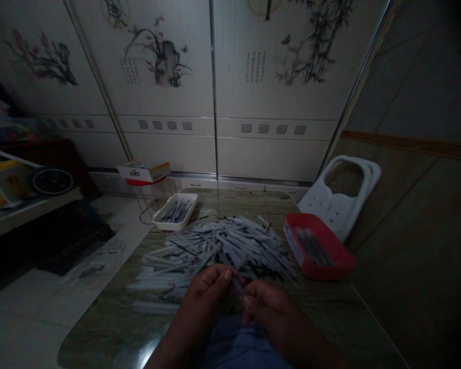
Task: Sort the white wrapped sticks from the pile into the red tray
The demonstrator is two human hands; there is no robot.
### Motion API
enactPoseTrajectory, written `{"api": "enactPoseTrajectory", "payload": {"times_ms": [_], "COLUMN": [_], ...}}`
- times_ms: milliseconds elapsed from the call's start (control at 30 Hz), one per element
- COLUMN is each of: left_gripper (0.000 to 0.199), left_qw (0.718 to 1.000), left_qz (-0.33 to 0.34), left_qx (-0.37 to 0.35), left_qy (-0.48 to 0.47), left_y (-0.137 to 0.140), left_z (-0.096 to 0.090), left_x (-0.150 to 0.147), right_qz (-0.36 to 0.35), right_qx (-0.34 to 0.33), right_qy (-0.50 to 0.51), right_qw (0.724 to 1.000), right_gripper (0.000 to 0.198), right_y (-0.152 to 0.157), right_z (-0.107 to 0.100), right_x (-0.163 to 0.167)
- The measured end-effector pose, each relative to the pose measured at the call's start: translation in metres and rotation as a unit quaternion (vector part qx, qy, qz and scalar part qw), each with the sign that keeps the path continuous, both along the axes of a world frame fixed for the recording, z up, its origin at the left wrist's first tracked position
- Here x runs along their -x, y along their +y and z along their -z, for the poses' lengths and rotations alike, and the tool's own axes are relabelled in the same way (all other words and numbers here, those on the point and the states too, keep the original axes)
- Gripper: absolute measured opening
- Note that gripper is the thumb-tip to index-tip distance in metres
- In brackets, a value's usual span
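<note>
My left hand [211, 287] pinches one end of a thin pale pen-like stick [237, 286] between thumb and fingers. The other end lies in the closed fingers of my right hand [267, 305]; the picture is too dark and blurred to show its exact kind. Just beyond both hands spreads a large heap of similar slim, whitish sticks [238, 241], some with black parts. Shorter rows of them [157, 279] lie left of my left hand.
A white tray [194, 207] holding sticks stands at the table's far left, a red tray [341, 251] with more at the right. The greenish table [100, 318] has a rounded corner. Beyond are a white folding chair [318, 197] and a box on a stool [140, 174].
</note>
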State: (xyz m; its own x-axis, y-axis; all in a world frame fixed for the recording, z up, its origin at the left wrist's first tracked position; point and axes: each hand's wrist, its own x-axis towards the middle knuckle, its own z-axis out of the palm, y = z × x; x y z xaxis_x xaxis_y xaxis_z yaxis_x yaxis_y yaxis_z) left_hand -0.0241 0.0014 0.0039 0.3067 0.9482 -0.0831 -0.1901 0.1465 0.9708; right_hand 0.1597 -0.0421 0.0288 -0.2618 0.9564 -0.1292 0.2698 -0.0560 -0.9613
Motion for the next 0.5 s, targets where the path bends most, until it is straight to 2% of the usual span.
{"api": "enactPoseTrajectory", "payload": {"times_ms": [67, 167, 267, 400, 500], "left_gripper": [0.033, 0.040, 0.039, 0.035, 0.035], "left_qw": [0.999, 0.997, 0.998, 0.998, 0.999], "left_qz": [0.000, -0.011, 0.009, 0.030, 0.022], "left_qx": [0.027, 0.055, 0.050, 0.056, 0.037], "left_qy": [-0.028, -0.057, -0.039, -0.021, -0.007], "left_y": [-0.001, -0.003, -0.007, -0.012, -0.012], "left_z": [0.001, 0.003, 0.002, 0.000, -0.003], "left_x": [-0.002, -0.007, -0.013, -0.016, -0.012], "right_qz": [0.001, 0.011, 0.020, 0.000, 0.004], "right_qx": [0.021, 0.017, 0.010, 0.007, -0.024], "right_qy": [0.011, 0.032, 0.070, 0.142, 0.068], "right_qw": [1.000, 0.999, 0.997, 0.990, 0.997], "right_gripper": [0.029, 0.031, 0.036, 0.031, 0.028], "right_y": [0.001, 0.003, 0.003, 0.000, 0.000], "right_z": [-0.001, 0.003, 0.007, 0.008, 0.006], "right_x": [-0.001, 0.000, 0.004, 0.008, 0.001]}}
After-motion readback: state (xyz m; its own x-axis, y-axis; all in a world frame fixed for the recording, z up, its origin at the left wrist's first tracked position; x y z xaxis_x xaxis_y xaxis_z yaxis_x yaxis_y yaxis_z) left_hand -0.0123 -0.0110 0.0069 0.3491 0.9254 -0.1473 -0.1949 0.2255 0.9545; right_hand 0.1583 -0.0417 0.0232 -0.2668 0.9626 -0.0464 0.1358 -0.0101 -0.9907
